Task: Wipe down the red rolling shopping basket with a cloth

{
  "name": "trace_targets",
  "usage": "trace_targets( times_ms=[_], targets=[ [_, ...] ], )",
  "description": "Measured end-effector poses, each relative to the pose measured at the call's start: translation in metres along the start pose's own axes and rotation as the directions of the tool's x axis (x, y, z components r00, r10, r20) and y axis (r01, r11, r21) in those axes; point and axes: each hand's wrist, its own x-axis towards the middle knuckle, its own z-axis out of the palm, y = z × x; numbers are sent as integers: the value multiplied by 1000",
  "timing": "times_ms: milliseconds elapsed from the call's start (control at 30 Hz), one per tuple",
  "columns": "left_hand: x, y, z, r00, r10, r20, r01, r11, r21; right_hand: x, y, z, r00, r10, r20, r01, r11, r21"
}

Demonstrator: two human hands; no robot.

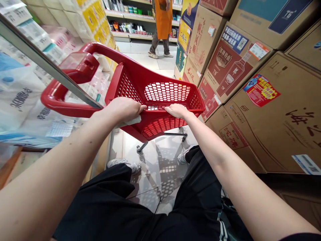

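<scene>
A red plastic shopping cart (165,77) stands crosswise in front of me, its handle end to the left and its basket to the right. My left hand (126,108) is closed over the near rim, close to the handle end. Under that palm shows a bit of white wipe or tissue (129,122), pressed against the cart's side. Further right, my right hand (177,110) grips the same rim with its fingers curled over the edge. The inside of the basket shows only its red mesh walls and floor.
Cardboard boxes (265,110) are stacked high close on the right. Packaged paper goods (27,90) crowd the left side, with a metal pole (50,62) crossing in front. Ahead, a person in an orange apron (163,20) stands by shelves (132,16). Cart wheels (139,149) rest near my feet.
</scene>
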Motion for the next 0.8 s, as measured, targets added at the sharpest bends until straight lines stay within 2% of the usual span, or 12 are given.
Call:
trace_targets(
  times_ms=[67, 167, 233, 300, 367, 433, 500, 567, 633, 800],
  targets=[
    [7, 8, -6, 994, -47, 103, 46, 999, 12, -1, 1, 0, 1000, 8, 2, -8, 1000, -2],
    [15, 26, -17, 958, -114, 262, 116, 993, 7, -2, 4, 2, 1000, 13, -2, -13, 1000, -4],
    [14, 39, -20, 955, -121, 270, 127, 992, -5, -3, 7, 3, 999, 23, -23, -23, 1000, -4],
    [7, 52, -16, 981, -113, 161, 113, 994, 10, -2, 11, 4, 998, 33, -53, -33, 999, -6],
    [-4, 64, -6, 995, -91, -38, 93, 994, 49, -2, 15, 5, 997, 41, -68, -42, 999, -11],
    [-17, 73, 6, 971, -36, -236, 54, 996, 71, -2, 20, 4, 996, 54, -64, -55, 998, -22],
    [-29, 78, 16, 931, 56, -360, -31, 997, 74, -3, 25, 4, 997, 59, -59, -61, 998, -34],
    [-40, 76, 22, 902, 146, -405, -135, 989, 56, -3, 28, 4, 996, 56, -63, -59, 997, -48],
    [-51, 68, 21, 897, 191, -400, -200, 980, 21, -3, 31, 5, 996, 50, -71, -54, 997, -57],
    [-88, 38, 4, 920, 142, -367, -134, 990, 48, -1, 30, 7, 996, 46, -81, -51, 997, -65]
  ],
)
